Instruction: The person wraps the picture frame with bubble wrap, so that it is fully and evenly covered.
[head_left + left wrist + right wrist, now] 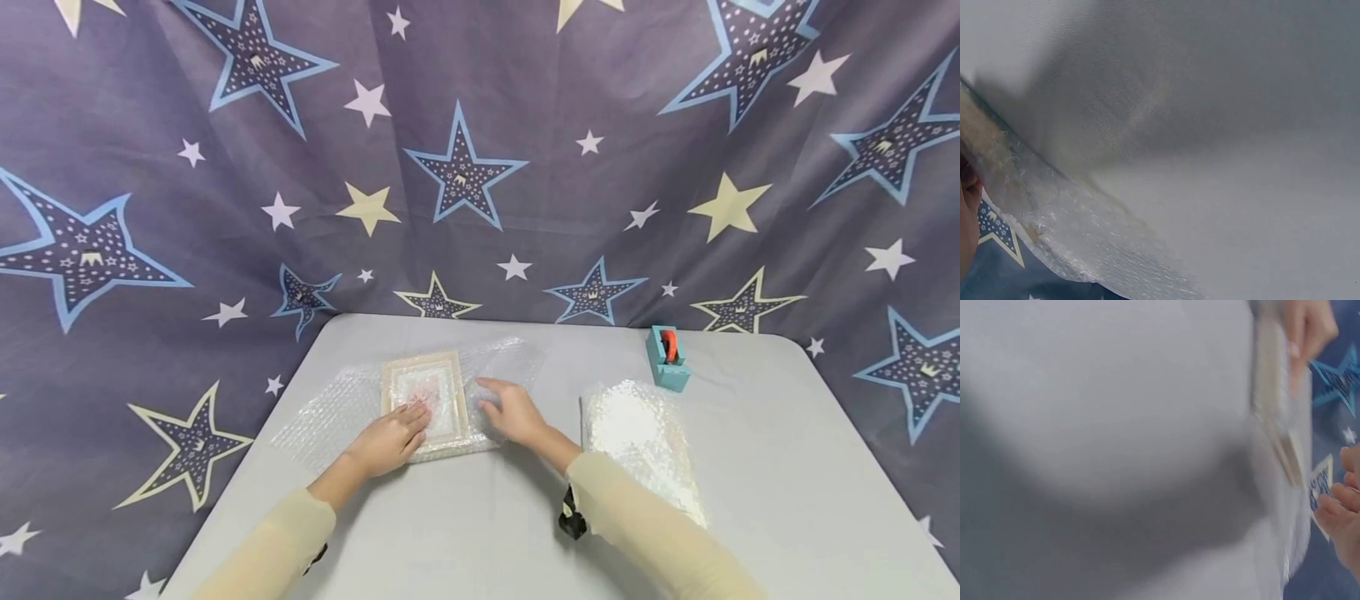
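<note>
While bubble wrap (330, 417) underlies frame (424, 400), hands flat.

You are looking at one picture frame (425, 400), one flat sheet of bubble wrap (330, 417), one wrapped bundle (637, 442) and one tape dispenser (667, 358), all lying on one table (787, 467).

Left hand (390, 442) flat on picture frame (422, 398), right hand (512, 412) flat beside it on bubble wrap sheet (330, 412) (frame lies on it). Wrapped bundle (637, 446) and teal tape dispenser (667, 357) right, grey bench (465, 517).
</note>
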Available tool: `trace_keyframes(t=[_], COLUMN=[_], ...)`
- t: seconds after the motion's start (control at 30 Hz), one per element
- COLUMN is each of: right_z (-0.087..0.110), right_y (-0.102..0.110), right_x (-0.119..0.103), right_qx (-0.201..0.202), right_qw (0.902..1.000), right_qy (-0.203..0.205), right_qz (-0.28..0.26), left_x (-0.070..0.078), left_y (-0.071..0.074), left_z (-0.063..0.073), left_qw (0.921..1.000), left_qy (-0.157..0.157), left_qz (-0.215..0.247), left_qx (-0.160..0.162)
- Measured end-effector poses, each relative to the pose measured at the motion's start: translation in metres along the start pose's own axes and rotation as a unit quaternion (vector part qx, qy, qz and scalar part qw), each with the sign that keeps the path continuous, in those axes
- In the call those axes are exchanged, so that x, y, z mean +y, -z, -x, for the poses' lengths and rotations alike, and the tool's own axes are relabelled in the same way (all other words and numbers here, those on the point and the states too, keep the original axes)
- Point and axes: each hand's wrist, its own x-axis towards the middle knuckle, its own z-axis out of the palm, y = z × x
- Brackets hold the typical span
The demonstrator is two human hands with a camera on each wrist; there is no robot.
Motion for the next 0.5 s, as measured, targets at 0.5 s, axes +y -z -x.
trace_keyframes(t=[0.5], right_z=[-0.014], right_y=[0.045], right_x=[0.045], right_qx=[0.143], right_qw=[0.9312], right_qy=[-0.275], right_qz=[-0.192], left_x=[0.003], left_y=[0.001], left_z=[0.001], left_qw=[0.9998], left_qy=[0.016], left_qz=[0.010], left_qx=[-0.003])
